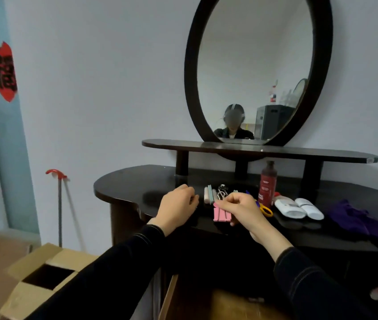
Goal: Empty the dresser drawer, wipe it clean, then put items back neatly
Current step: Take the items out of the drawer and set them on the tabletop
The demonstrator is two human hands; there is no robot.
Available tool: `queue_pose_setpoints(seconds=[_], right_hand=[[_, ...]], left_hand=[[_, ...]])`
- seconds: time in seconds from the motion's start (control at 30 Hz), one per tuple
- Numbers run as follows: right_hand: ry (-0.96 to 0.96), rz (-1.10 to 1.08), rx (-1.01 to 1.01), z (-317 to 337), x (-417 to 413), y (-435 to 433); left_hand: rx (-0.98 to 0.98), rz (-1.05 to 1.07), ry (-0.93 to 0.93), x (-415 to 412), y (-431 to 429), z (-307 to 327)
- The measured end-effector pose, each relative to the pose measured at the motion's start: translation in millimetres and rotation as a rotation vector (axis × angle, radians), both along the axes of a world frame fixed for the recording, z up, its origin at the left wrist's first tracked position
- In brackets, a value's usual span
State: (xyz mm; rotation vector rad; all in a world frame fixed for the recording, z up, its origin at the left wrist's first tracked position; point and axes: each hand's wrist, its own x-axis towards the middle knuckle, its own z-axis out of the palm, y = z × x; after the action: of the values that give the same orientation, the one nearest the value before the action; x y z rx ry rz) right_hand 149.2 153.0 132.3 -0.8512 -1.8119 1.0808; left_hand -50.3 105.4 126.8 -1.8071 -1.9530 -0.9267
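On the dark dresser top (pixel 132 183) my right hand (pixel 241 210) pinches a pink binder clip (pixel 220 214) by its handles. My left hand (pixel 178 206) hovers just left of it with curled fingers; what it holds is hidden. Behind the hands lie a pale block and a grey-green block (pixel 208 194), metal clips (pixel 222 191), yellow-handled scissors (pixel 266 210), a dark red bottle (pixel 267 184), two white rolled items (pixel 299 207) and a purple cloth (pixel 356 218). The open drawer (pixel 220 303) shows its wooden bottom below my arms.
A round mirror (pixel 257 68) on a raised shelf (pixel 252 150) stands at the dresser's back. An open cardboard box (pixel 44 273) sits on the floor at the left, with a red-handled stick (pixel 59 204) leaning on the wall.
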Motion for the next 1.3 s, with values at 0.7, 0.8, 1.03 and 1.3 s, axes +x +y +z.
queue_pose_setpoints(seconds=[0.7, 0.8, 1.03, 1.3], right_hand=[[0.12, -0.209, 0.025, -1, 7, 12], [0.116, -0.207, 0.039, -1, 8, 8], [0.332, -0.319, 0.038, 1, 12, 6], [0.0, -0.322, 0.382, 24, -19, 25]], left_hand=[[0.022, -0.057, 0.171, -9, 16, -7], [0.049, -0.041, 0.193, -8, 15, -6], [0.002, 0.084, 0.215, -10, 14, -7], [-0.278, -0.041, -0.038, -14, 18, -3]])
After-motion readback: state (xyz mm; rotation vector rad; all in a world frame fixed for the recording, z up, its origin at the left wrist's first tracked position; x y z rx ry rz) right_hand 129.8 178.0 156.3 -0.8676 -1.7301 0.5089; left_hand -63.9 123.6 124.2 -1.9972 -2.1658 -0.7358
